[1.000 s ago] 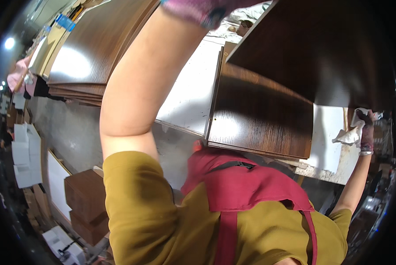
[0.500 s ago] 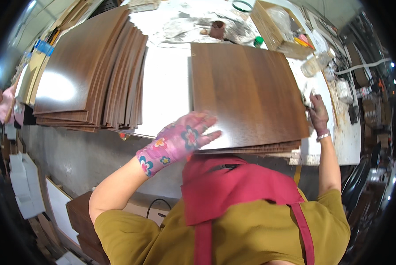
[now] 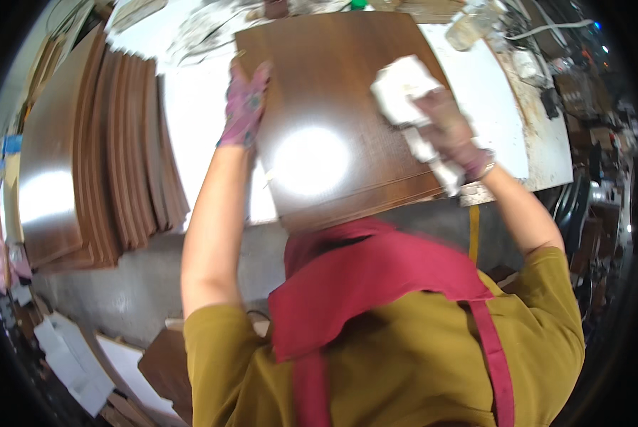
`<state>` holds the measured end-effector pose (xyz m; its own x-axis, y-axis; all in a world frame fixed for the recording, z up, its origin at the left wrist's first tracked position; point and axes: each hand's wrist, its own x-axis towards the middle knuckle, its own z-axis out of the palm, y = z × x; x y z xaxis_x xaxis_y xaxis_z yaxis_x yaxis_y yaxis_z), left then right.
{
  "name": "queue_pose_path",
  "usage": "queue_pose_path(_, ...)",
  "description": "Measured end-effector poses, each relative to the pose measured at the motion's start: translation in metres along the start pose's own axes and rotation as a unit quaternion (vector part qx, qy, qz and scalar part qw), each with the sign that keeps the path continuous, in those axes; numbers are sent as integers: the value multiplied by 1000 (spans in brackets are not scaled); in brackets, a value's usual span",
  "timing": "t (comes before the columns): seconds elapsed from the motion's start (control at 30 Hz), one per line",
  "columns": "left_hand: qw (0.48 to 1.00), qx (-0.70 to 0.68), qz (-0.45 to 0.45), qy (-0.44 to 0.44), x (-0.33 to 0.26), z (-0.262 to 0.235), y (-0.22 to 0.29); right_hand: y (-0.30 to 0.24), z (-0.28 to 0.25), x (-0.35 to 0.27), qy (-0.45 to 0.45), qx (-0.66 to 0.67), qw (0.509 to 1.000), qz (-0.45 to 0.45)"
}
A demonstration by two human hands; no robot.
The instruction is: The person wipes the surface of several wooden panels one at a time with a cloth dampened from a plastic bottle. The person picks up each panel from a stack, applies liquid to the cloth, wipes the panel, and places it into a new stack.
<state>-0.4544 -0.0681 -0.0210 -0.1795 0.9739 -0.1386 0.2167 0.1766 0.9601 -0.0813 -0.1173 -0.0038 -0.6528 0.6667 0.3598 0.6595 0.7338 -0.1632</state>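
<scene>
A stack of dark brown wood-grain panels (image 3: 333,78) lies on the white table in front of me, its top board shiny under a lamp's reflection. My left hand (image 3: 246,107), in a pink flowered glove, rests along the left edge of that board with its fingers stretched out and apart. On the board's right part, my right hand (image 3: 448,128), in a stained dark glove, is closed on a crumpled white cloth (image 3: 403,85). A loose end of the cloth hangs down near the front right corner. Motion blurs the right fingers somewhat.
Another row of brown panels (image 3: 123,142) leans together at the table's left. A clear jar (image 3: 465,32), a white cable (image 3: 554,28) and a stained white sheet (image 3: 205,32) lie at the back. The table's front edge borders the grey floor (image 3: 119,299).
My right hand has come from beside the stack onto the top board with the white cloth. My left hand has moved forward along the left edge. The view has shifted.
</scene>
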Motion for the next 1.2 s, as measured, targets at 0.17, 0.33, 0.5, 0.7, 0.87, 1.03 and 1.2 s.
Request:
queue_pose_path(0.17,998,-36,56,16,12,-29,-37,-211,59,101,-63,256,944,-199)
queue_pose_path(0.33,1000,4,26,6,7,-26,-28,-125,43,68,-135,169,972,-87)
queue_pose_path(0.5,989,89,119,19,21,-22,-35,-164,60,85,-72,246,942,-215)
queue_pose_path(0.7,971,26,197,-135,59,-40,-94,-187,67,97,-22,169,967,-188)
queue_pose_path(0.87,933,-2,305,-190,73,-52,-101,-132,105,71,171,123,964,163)
queue_pose_path(1.03,946,42,285,-151,73,-30,-99,-208,142,91,87,29,994,63)
queue_pose_path(1.2,865,289,410,-24,65,-71,-71,-12,16,-20,170,113,843,498)
